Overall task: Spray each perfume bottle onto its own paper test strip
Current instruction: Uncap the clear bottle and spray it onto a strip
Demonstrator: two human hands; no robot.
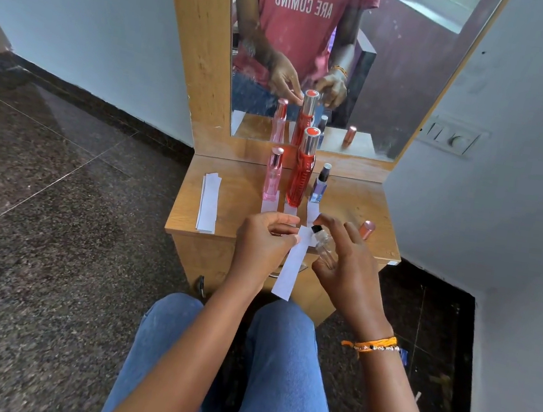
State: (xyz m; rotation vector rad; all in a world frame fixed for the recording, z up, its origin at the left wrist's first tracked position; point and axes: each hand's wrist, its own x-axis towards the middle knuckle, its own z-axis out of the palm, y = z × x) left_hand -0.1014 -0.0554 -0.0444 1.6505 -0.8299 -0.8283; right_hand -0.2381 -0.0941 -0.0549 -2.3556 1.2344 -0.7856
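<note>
My left hand (264, 239) pinches a white paper test strip (291, 267) above the wooden dresser's (239, 201) front edge; my right hand (342, 263) grips a small clear glass perfume bottle (324, 244) touching it

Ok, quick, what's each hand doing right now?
Left hand: pinching the paper test strip.
Right hand: holding the clear perfume bottle, nozzle at the strip.

Blue jeans (279, 373), orange thread bracelet (374, 344), bare forearms
</note>
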